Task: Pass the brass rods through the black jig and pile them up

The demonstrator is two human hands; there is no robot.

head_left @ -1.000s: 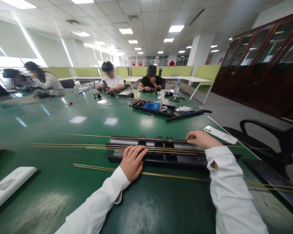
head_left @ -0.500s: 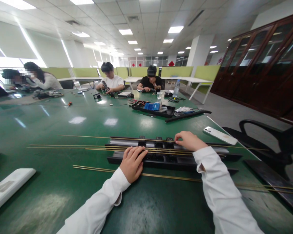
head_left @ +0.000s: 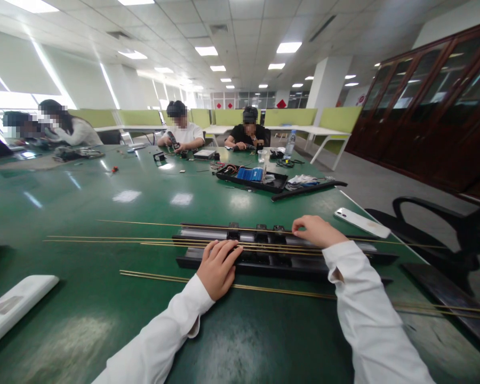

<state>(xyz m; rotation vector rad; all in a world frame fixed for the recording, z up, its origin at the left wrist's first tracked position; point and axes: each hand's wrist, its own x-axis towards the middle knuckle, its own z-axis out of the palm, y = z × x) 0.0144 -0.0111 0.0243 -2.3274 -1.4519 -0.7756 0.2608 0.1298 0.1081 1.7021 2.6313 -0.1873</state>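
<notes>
A long black track housing (head_left: 280, 262) lies across the green table (head_left: 116, 304) in front of me, with several thin brass rods (head_left: 104, 239) laid along and beside it. My left hand (head_left: 217, 266) rests flat on the housing's left part, fingers stretched over the rods. My right hand (head_left: 318, 231) sits at the housing's far edge, fingers curled and pinching the rearmost brass rod (head_left: 144, 223). Both arms wear white sleeves.
A white phone (head_left: 362, 222) lies right of my right hand near the table edge. A white cover strip (head_left: 12, 309) sits at the left. A black tray (head_left: 252, 178) with parts stands farther back. Several people work at the far side. A black chair (head_left: 444, 229) stands on the right.
My right hand slid left along the rear rod, then a little back to the right. The left hand stayed put on the housing.
</notes>
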